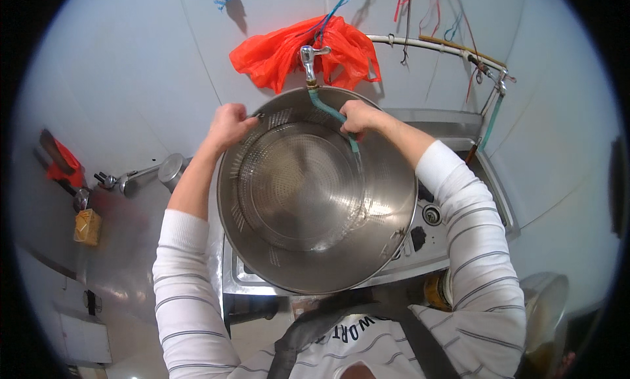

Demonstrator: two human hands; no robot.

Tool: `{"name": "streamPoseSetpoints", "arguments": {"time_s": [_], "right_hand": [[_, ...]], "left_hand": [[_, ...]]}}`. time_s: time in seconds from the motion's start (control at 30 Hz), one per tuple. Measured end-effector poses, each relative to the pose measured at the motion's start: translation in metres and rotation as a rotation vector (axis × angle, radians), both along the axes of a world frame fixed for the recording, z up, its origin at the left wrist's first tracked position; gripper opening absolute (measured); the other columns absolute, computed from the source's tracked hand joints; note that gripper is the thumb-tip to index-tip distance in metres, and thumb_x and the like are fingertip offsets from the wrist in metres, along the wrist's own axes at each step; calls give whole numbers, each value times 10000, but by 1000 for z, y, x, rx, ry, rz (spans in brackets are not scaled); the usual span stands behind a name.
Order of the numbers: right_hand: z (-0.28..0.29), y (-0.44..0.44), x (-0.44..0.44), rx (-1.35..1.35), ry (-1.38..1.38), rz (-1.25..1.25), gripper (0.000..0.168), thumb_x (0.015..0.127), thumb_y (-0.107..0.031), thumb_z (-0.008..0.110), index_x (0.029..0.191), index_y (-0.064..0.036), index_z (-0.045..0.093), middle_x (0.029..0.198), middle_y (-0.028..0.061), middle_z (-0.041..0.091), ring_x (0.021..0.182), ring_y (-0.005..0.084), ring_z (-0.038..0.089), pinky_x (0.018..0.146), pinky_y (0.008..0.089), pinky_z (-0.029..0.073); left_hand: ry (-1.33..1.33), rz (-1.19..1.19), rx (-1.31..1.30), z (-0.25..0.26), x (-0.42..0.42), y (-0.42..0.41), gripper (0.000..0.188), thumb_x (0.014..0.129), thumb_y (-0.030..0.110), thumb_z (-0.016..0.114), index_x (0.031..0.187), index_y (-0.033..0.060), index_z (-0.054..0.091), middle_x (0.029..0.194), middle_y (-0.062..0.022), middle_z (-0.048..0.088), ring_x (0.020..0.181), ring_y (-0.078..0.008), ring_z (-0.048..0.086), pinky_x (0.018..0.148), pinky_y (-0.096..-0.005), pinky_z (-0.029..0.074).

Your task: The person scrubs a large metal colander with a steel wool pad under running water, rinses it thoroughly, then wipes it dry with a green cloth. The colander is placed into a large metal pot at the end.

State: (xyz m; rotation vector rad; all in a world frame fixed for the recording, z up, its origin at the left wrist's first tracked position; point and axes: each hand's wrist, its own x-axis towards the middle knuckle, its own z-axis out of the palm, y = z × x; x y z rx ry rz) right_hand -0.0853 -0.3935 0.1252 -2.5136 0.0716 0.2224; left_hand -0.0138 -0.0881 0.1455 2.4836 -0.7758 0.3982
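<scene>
A large round stainless steel pot with perforated patches (295,182) rests over the sink, tilted so that I look into it. My left hand (230,125) grips its far left rim, at a small handle (258,115). My right hand (358,118) is closed around a green hose (325,106) that runs from the chrome tap (309,66). Water (361,174) flows from the hose's end onto the pot's right inner wall. Some water lies over the lower right inside. My right fingertips are partly hidden.
A red plastic bag (275,54) hangs behind the tap. To the right, the steel sink (443,258) shows a drain (432,214), below a white pipe (428,43) along the wall. At left, a lidded metal pot (172,170) and a ladle (129,184) lie near a yellow box (87,227).
</scene>
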Motion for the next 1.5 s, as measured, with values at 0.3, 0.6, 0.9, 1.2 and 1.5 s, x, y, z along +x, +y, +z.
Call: {"name": "streamPoseSetpoints", "arguments": {"time_s": [0.3, 0.6, 0.9, 1.2, 1.5], "right_hand": [[-1, -10, 9, -179, -89, 84, 201, 716, -6, 578, 903, 44, 630, 815, 193, 647, 615, 280, 666, 517, 357, 585], [-6, -16, 16, -505, -230, 188, 210, 698, -24, 592, 890, 46, 635, 904, 199, 648, 815, 324, 656, 621, 398, 541], [-29, -19, 21, -246, -243, 144, 262, 729, -96, 617, 968, 10, 637, 863, 188, 659, 658, 282, 673, 589, 373, 574], [-38, -24, 21, -512, -516, 202, 299, 729, -114, 607, 1009, -13, 642, 909, 203, 652, 687, 294, 669, 632, 365, 564], [-54, -24, 30, -381, -407, 136, 279, 700, -245, 675, 910, -61, 669, 952, 187, 642, 942, 358, 600, 826, 443, 481]], "left_hand": [[-68, 285, -314, -24, -72, 60, 281, 651, 129, 670, 577, -5, 434, 501, -26, 367, 508, -102, 348, 462, -307, 336], [-244, 569, -395, -8, -167, 78, 311, 682, 115, 689, 583, -3, 419, 506, 3, 340, 512, -69, 322, 461, -259, 307], [-351, 646, -461, -22, -216, 56, 357, 723, 136, 710, 601, 11, 398, 538, 34, 335, 533, -53, 321, 469, -234, 288], [-369, 651, -493, -27, -223, 51, 347, 722, 112, 709, 604, 10, 399, 540, 39, 340, 536, -55, 318, 469, -234, 287], [-321, 642, -429, -23, -219, 63, 336, 692, 119, 705, 599, -6, 406, 500, -40, 339, 510, -104, 316, 469, -278, 339]]}}
